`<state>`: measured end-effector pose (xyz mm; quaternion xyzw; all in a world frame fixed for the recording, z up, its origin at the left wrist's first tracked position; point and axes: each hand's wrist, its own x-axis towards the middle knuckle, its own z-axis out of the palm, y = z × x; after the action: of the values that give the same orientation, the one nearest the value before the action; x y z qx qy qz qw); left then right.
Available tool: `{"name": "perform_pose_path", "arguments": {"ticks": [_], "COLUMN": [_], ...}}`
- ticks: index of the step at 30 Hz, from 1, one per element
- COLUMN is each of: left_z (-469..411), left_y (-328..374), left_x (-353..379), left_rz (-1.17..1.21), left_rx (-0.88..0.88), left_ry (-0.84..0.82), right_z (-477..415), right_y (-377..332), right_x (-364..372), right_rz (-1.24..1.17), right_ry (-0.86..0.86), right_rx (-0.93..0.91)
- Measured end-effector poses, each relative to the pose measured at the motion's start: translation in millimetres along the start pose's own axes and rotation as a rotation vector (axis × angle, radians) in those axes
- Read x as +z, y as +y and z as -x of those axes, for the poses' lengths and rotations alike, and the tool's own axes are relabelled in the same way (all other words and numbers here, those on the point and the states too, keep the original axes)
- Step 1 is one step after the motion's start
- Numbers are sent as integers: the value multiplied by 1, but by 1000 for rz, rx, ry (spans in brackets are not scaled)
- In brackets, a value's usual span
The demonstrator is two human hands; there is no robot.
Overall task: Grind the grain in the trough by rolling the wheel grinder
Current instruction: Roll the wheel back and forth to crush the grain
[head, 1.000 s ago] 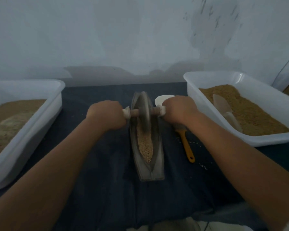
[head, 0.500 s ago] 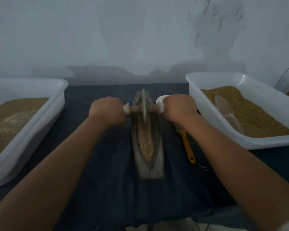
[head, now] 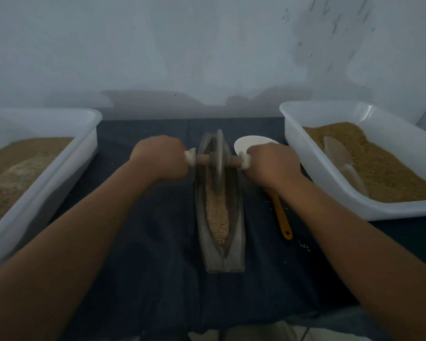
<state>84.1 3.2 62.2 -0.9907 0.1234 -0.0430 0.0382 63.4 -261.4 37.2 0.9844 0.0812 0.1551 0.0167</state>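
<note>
Since a second ago the wheel has righted itself from a lean to nearly edge-on, yet it sits at the same far end of the trough, and more of the bowl shows past the right knuckles. At far left a white plastic tray point(head: 79, 163) holds tan ground meal. Next, the left hand point(head: 159, 157) is curled tight round the left end of the wooden axle, just outside its white cap. Between the hands stands the grey disc-shaped wheel grinder point(head: 219, 161), its rim down in the long grey boat-shaped trough point(head: 236, 230), which lies lengthwise on the dark blue cloth point(head: 158, 242). The wheel looks dense and rigid, likely heavy enough to crush by its own weight, and thin enough to tip sideways, so the sound hold is the one in use: both axle ends, evenly loaded. The pale tan grain point(head: 218, 212) lies in a loose ridge along the trough floor from the wheel toward the near end, mostly coarse by my judgement, and it would scatter easily over the lip. The right hand point(head: 271, 163) wraps the right axle end likewise. Behind it sits a white round bowl point(head: 251, 142); just beside the wrist lies an orange-handled tool point(head: 282, 217), its head hidden. At far right a second white plastic tray point(head: 330, 183) holds tan meal and a translucent scoop point(head: 340, 156)
</note>
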Motion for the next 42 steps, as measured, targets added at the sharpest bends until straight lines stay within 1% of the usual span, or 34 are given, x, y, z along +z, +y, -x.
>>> {"name": "perform_pose_path", "arguments": {"ticks": [3,5,6,8,9,10,11,13,16,18,20,21,22,25,26,27,28,30,32,34,36,37,40,42], "left_z": [-8,8,19,47,59,66,68,56,16,-8,-13,-8,1,46,58,63,63,49,25,6,4,11,43,63], "left_y": [5,6,4,-6,-10,-13,-14,-12,-4,-3,-2,-4,-6,-17,-19,-19,-19,-13,-7,-4,-4,-6,-15,-19], "left_x": [1,5,7,13,15,17,20,21,16,11,8,8,10,15,17,20,23,20,12,7,5,5,11,15], "left_rz": [3,3,23,85,112,129,134,119,73,45,36,41,58,128,127,124,124,111,88,75,78,91,123,141], "left_rx": [-51,-30,3,90,127,144,138,92,-33,-67,-45,-15,26,160,189,196,180,94,-6,-59,-44,-13,162,218], "left_ry": [52,72,45,-85,-151,-189,-200,-152,25,87,75,42,-5,-152,-164,-155,-133,-89,-41,-17,-18,-45,-173,-197], "right_z": [-11,-4,3,21,32,40,42,33,0,-18,-23,-20,-13,19,31,36,36,25,5,-10,-12,-7,33,57], "right_y": [-3,-1,2,10,12,14,13,8,-2,-7,-9,-8,-6,5,8,10,10,10,6,2,1,3,19,27], "right_x": [3,-1,-3,-10,-13,-14,-14,-13,-12,-14,-16,-18,-22,-39,-41,-39,-35,-23,-14,-10,-9,-9,-18,-30], "right_rz": [-17,-35,-55,-63,-37,6,44,63,-6,52,61,39,12,-102,-107,-77,-30,63,83,81,90,70,-73,-146], "right_ry": [66,58,-4,-196,-260,-278,-268,-199,-22,-1,-34,-80,-167,-584,-660,-646,-557,-302,-92,1,12,-29,-251,-359], "right_rx": [-8,-24,-42,-89,-112,-128,-132,-108,-63,-3,22,7,-21,-79,-92,-109,-122,-113,-85,-46,-24,-18,-100,-165]}}
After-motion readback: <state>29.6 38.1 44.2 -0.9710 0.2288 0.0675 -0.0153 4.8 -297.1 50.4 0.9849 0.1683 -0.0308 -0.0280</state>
